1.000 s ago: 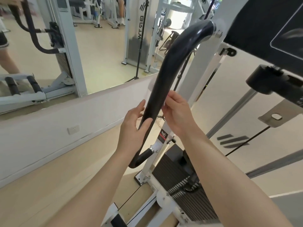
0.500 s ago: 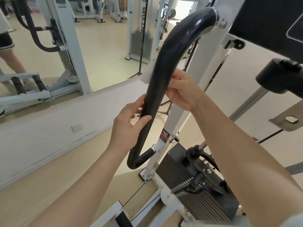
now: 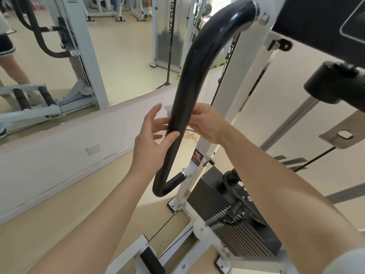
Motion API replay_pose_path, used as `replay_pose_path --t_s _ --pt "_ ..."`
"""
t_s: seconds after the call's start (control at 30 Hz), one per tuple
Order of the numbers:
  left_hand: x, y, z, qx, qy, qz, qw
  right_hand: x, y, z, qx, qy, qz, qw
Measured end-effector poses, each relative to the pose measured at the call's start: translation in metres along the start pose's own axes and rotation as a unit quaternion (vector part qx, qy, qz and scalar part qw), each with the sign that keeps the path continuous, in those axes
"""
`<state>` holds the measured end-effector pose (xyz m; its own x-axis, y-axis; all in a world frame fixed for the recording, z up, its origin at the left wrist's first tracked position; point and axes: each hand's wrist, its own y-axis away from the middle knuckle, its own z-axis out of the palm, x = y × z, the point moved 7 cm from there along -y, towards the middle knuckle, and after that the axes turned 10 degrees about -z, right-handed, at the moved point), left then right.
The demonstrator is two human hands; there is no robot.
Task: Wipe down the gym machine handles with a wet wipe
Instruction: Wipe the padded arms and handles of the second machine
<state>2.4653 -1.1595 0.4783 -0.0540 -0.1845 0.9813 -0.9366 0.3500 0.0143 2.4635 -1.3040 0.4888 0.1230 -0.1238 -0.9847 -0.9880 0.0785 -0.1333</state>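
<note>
Your right hand (image 3: 203, 121) pinches the wet wipe (image 3: 167, 110) around the black handle (image 3: 189, 91) mid-length, while your left hand (image 3: 152, 139), fingers loose, steadies it with the thumb so it can't swing.

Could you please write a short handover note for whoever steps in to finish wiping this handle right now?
Left hand: fingers straight, thumb resting on the black handle at mid-height.
Right hand: curled round the handle from the right, pressing the wet wipe, whose white corner shows behind the bar.
Done: cannot tell from this view how much is wiped.
Left: probably the top bend and the lower bend near the white frame.
</note>
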Motion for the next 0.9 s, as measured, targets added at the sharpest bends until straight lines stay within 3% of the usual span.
replay_pose_path --t_s 0.1,0.23,0.3,0.37,0.43,0.5,0.6,0.7,0.83,0.9 --pt "-0.006 0.001 -0.001 0.0 0.014 -0.03 0.999 0.006 0.01 -0.001 0.064 0.025 -0.001 0.998" --pt "-0.01 0.005 0.0 -0.013 0.015 -0.048 0.999 -0.006 0.036 -0.005 0.214 -0.065 -0.034 0.974" --pt "-0.013 0.009 -0.001 -0.014 0.023 -0.049 0.998 -0.018 0.056 -0.006 0.315 -0.019 -0.066 0.946" --pt "-0.018 0.012 -0.001 -0.027 0.032 -0.052 0.998 -0.037 0.072 0.001 0.36 0.1 -0.13 0.918" --pt "-0.023 0.014 -0.002 -0.042 0.043 -0.058 0.997 -0.061 0.08 0.015 0.33 0.27 -0.247 0.87" --pt "-0.028 0.015 -0.006 -0.049 0.053 -0.062 0.995 -0.074 0.082 0.035 0.267 0.421 -0.352 0.792" --pt "-0.032 0.019 -0.011 -0.056 0.077 -0.059 0.994 -0.079 0.079 0.065 0.209 0.575 -0.428 0.666" --pt "-0.036 0.021 -0.017 -0.042 0.072 -0.054 0.995 -0.075 0.06 0.085 0.132 0.701 -0.438 0.547" --pt "-0.041 0.022 -0.024 -0.031 0.051 -0.06 0.996 -0.057 0.04 0.094 0.012 0.777 -0.383 0.499" --pt "-0.044 0.023 -0.025 -0.027 0.04 -0.067 0.997 -0.037 0.044 0.104 -0.056 0.786 -0.366 0.495"
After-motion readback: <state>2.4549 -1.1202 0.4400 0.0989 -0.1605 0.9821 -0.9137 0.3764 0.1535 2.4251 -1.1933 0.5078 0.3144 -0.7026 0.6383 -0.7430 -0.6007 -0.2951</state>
